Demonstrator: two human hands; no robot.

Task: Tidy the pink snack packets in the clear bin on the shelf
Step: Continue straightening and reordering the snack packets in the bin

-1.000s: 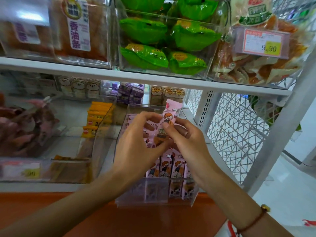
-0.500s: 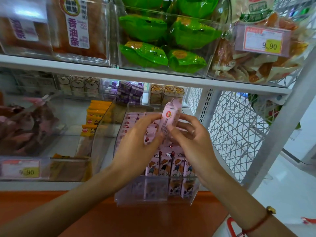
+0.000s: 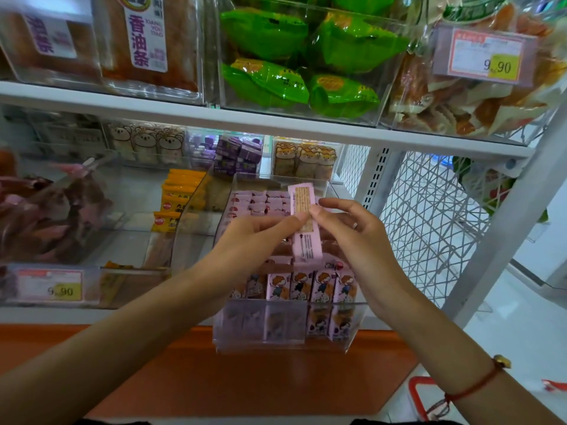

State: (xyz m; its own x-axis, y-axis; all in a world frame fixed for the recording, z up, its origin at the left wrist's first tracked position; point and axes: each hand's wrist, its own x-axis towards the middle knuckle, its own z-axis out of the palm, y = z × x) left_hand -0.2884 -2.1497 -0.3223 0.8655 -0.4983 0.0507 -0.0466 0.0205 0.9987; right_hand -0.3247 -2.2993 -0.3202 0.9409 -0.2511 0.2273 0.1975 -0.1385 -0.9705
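Left hand (image 3: pixel 245 243) and right hand (image 3: pixel 356 234) pinch one upright pink snack packet (image 3: pixel 303 222) above the clear bin (image 3: pixel 288 345) at the shelf's (image 3: pixel 276 124) right end

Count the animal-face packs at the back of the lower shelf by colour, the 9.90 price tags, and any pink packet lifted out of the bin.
Pale bear-face packs: 3
Orange animal-face packs: 3
9.90 price tags: 2
Lifted pink packet, pinched by left hand and right hand over the clear bin: 1
Total: 9
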